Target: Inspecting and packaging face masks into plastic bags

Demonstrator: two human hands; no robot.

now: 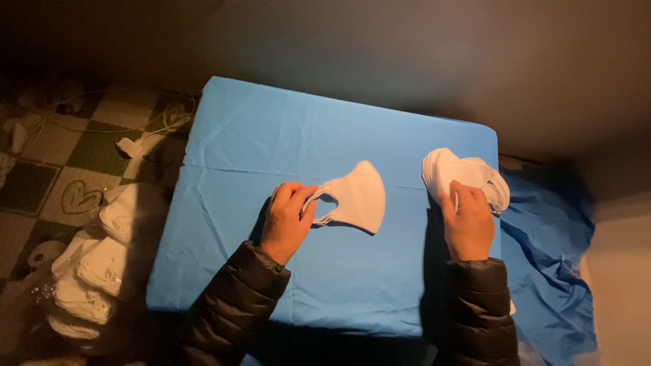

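A single white face mask (359,196) lies folded flat near the middle of a table covered with a blue cloth (271,135). My left hand (287,220) pinches its ear loop at the mask's left end. My right hand (468,220) rests on a stack of white masks (451,169) at the table's right edge, fingers curled over the stack's near side. Both arms wear dark padded sleeves.
Piles of white masks (102,264) sit on the floor left of the table. The floor has checkered tiles (41,183) with cables and a white plug (129,146). More blue cloth (549,257) hangs crumpled at the right. A dark wall is behind.
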